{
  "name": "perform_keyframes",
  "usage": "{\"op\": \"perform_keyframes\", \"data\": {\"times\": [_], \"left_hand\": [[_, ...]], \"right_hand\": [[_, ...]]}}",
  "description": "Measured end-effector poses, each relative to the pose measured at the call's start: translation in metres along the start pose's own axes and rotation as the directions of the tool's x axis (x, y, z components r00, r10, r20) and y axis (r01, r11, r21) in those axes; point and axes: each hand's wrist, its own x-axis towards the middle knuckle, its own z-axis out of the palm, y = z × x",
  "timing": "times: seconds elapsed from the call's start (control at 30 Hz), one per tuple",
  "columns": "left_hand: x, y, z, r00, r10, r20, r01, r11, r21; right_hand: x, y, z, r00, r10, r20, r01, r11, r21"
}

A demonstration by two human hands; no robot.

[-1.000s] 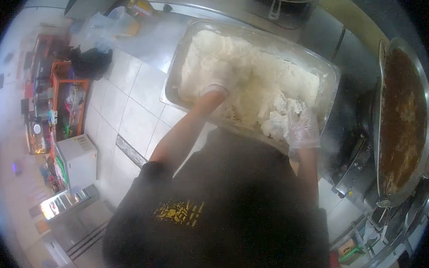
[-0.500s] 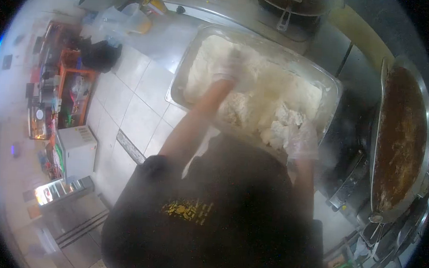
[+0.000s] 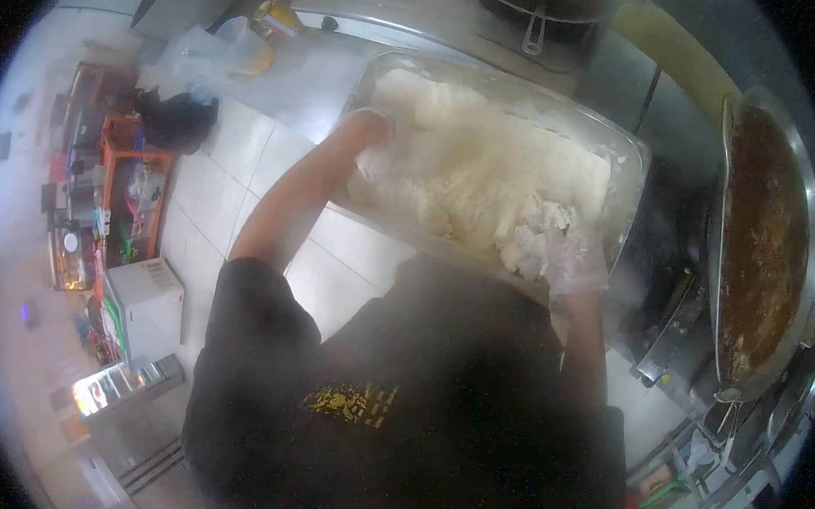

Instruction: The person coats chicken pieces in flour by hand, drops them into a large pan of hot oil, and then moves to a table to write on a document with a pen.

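A metal tray [image 3: 634, 166] full of white flour [image 3: 497, 157] lies in front of me, hazed over by dust or steam. My left hand [image 3: 377, 141], in a clear glove, reaches down into the flour at the tray's left side; its fingers are hidden. My right hand [image 3: 573, 257], also in a clear glove, is at the tray's lower right corner, against white-coated lumps [image 3: 528, 243]. Blur and the glove's folds hide how its fingers are set.
On the right stands a long pan [image 3: 767, 248] of brown liquid. A dark pan [image 3: 548, 9] with a slotted tool is at the top. Plastic jugs [image 3: 238, 48] sit at the upper left. An orange shelf [image 3: 137, 173] stands beyond the tiled floor.
My left hand has moved left through the tray, from the flour's upper middle to its left side. My right hand has stayed near the lumps at the lower right.
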Motion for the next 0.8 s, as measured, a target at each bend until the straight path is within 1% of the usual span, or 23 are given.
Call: {"op": "perform_keyframes", "data": {"times": [0.03, 0.1, 0.17, 0.3, 0.37, 0.4, 0.47, 0.53, 0.6, 0.67, 0.7, 0.73, 0.8], "left_hand": [[-0.005, 0.003, 0.000, 1.000, 0.000, 0.014, 0.000, 1.000, 0.012], [-0.019, 0.012, 0.001, 0.999, -0.016, 0.046, 0.014, 0.999, 0.029], [-0.032, 0.018, 0.002, 0.996, -0.039, 0.076, 0.035, 0.998, 0.053], [-0.050, 0.028, 0.001, 0.978, -0.109, 0.180, 0.089, 0.989, 0.118], [-0.051, 0.028, 0.004, 0.977, -0.092, 0.193, 0.071, 0.991, 0.110], [-0.052, 0.026, 0.007, 0.984, -0.062, 0.170, 0.047, 0.995, 0.092], [-0.050, 0.010, 0.020, 0.998, 0.051, 0.037, -0.050, 0.999, -0.019], [-0.046, 0.007, 0.018, 0.986, 0.165, -0.018, -0.165, 0.986, -0.002], [-0.043, 0.012, 0.010, 0.960, 0.278, 0.025, -0.279, 0.953, 0.119], [-0.029, 0.006, 0.026, 0.945, 0.298, -0.137, -0.283, 0.951, 0.122], [-0.021, 0.002, 0.035, 0.926, 0.308, -0.218, -0.287, 0.950, 0.126], [-0.024, 0.006, 0.030, 0.896, 0.346, -0.278, -0.331, 0.938, 0.101], [-0.034, 0.018, 0.013, 0.818, 0.417, -0.396, -0.430, 0.901, 0.061]], "right_hand": [[-0.005, -0.009, -0.007, 1.000, 0.005, -0.004, -0.005, 1.000, -0.002], [-0.009, -0.036, -0.025, 0.988, 0.135, 0.078, -0.143, 0.985, 0.098], [-0.012, -0.043, -0.030, 0.978, 0.183, 0.103, -0.196, 0.971, 0.138], [-0.015, -0.035, -0.022, 0.986, 0.162, 0.047, -0.167, 0.976, 0.142], [-0.017, -0.021, -0.009, 0.993, 0.119, -0.018, -0.116, 0.987, 0.107], [-0.017, -0.012, 0.000, 0.995, 0.071, -0.077, -0.067, 0.996, 0.064], [-0.019, -0.019, -0.002, 0.994, 0.080, -0.079, -0.074, 0.994, 0.080], [-0.019, -0.034, -0.014, 0.981, 0.191, 0.036, -0.194, 0.963, 0.189], [-0.018, -0.035, -0.010, 0.983, 0.183, 0.032, -0.186, 0.957, 0.225], [-0.017, -0.031, -0.003, 0.985, 0.172, -0.002, -0.169, 0.968, 0.186], [-0.014, -0.026, 0.002, 0.986, 0.163, -0.039, -0.157, 0.979, 0.132], [-0.011, -0.023, 0.005, 0.985, 0.155, -0.077, -0.148, 0.986, 0.079], [0.003, -0.018, 0.007, 0.997, 0.043, -0.058, -0.047, 0.996, -0.076]]}}
